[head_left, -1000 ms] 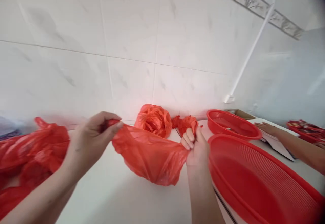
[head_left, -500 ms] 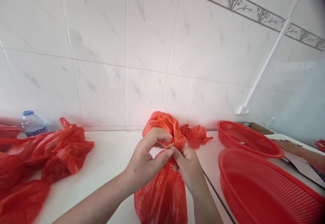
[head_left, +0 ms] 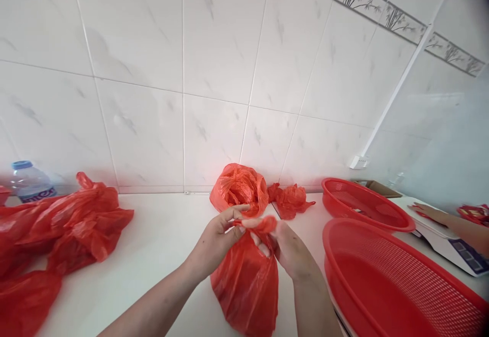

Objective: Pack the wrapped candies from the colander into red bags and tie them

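Note:
A filled red plastic bag stands on the white table in front of me, its neck gathered and twisted at the top. My left hand pinches one end of the twisted neck between thumb and fingers. On the other side, my right hand is closed around the neck, with a strip of the bag looped over its fingers. What the bag contains is hidden by the red plastic. Just behind my hands, an opened-out red plastic bag rests against the tiled wall.
Red bags lie heaped at left beside a water bottle. A crumpled red bag sits at the wall. Two red baskets occupy the right side. Beyond them, another person's hand rests on a white scale.
My hands have lowered slightly and drawn apart, stretching the bag's neck between them. The open bag behind shows more fully. The view has shifted a little, revealing more of the scale.

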The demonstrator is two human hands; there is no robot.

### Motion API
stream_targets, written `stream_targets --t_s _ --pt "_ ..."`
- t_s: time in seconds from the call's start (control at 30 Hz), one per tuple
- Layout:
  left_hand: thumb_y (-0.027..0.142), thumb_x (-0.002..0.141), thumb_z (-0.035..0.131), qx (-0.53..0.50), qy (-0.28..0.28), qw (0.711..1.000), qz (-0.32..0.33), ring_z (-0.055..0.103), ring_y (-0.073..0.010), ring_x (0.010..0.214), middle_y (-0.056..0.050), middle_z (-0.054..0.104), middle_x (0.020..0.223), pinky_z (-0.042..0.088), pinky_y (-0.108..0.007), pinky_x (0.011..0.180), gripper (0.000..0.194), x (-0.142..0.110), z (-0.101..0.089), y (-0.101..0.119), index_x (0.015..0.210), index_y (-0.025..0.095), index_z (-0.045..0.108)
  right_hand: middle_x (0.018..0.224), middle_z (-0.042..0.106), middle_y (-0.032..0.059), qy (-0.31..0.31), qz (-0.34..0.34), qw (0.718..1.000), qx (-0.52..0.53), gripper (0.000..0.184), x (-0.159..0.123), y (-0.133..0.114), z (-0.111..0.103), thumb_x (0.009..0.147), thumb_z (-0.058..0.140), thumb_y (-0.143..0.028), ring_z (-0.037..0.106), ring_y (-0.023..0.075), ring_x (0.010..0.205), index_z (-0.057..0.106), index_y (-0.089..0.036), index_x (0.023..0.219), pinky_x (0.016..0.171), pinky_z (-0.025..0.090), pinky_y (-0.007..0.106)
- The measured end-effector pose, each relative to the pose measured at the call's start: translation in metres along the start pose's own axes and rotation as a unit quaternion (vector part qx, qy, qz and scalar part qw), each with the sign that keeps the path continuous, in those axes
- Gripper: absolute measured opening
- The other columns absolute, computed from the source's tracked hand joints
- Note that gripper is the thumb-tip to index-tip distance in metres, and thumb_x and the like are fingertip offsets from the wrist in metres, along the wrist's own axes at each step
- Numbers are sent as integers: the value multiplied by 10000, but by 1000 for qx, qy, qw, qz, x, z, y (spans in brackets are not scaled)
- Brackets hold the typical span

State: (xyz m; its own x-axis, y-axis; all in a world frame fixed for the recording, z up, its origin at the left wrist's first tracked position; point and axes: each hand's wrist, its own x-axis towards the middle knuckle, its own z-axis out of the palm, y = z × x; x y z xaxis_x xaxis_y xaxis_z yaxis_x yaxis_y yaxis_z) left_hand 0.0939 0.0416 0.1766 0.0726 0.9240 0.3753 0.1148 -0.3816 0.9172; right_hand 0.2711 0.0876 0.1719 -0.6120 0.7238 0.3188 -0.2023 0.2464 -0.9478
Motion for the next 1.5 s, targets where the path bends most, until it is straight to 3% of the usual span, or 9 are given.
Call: stream_targets --t_s 0.13,0.4,0.57,0.7,0.9,1.03,1.23,1.37,1.5 --pt "295 872 541 -132 -33 988 -79 565 -133 728 15 602 771 460 -270 711 125 0 4 0 785 210 511 810 584 28 2 30 998 -63 321 -2 -6 3 912 453 -374 505 133 721 730 -216 946 721 419 289" --pt "275 853 548 -27 25 998 -55 453 -111 638 55 499 687 371 -233 611 132 -6 4 -3 749 207 504 793 605 -15 149 41 961 -228 251 15 3 15 757 526 -187 519 136 696 687 -249 939 616 413 247" --pt "214 862 483 208 43 977 4 490 -134 634 41 550 694 360 -236 544 118 -13 4 -10 748 223 514 758 633 -26 60 79 988 -121 393 8 -1 11 747 465 -146 525 116 631 659 -254 1071 613 414 244" --pt "129 841 477 301 36 948 94 559 -174 844 -20 601 907 445 -289 714 137 -22 -3 -17 745 220 509 853 655 0 15 77 996 -51 269 6 0 2 791 535 -237 550 113 715 666 -206 1024 698 425 253" --pt "7 726 457 339 -135 919 151 512 -146 702 -4 542 749 419 -253 628 249 -60 -5 -24 631 212 351 725 632 3 265 67 952 -138 180 29 68 -30 678 550 -210 520 140 666 693 -169 779 639 403 267" --pt "-36 572 524 287 -215 929 92 444 -93 578 31 519 705 345 -205 524 334 -81 -3 -33 614 209 301 593 573 -13 296 100 946 -91 148 28 119 -49 612 593 -228 480 135 568 673 -156 714 534 368 259" --pt "440 861 540 201 -159 965 57 541 -165 729 -11 587 804 453 -269 679 214 -82 -6 -31 796 237 538 608 551 -42 327 114 937 40 449 11 146 -64 721 585 -520 475 112 492 592 -188 1023 448 341 226" --pt "300 824 588 294 -73 952 35 543 -246 1049 -68 598 1127 466 -380 891 151 -70 3 -38 973 273 591 631 544 -33 365 100 920 105 486 9 148 -71 704 595 -592 467 100 490 565 -188 974 450 362 229" --pt "259 536 798 401 -121 907 -32 188 -390 1404 -72 238 1563 318 -555 1066 887 -54 29 -50 1347 343 449 649 570 -22 364 94 917 134 485 8 149 -69 666 667 -572 501 106 511 592 -180 942 472 396 236"
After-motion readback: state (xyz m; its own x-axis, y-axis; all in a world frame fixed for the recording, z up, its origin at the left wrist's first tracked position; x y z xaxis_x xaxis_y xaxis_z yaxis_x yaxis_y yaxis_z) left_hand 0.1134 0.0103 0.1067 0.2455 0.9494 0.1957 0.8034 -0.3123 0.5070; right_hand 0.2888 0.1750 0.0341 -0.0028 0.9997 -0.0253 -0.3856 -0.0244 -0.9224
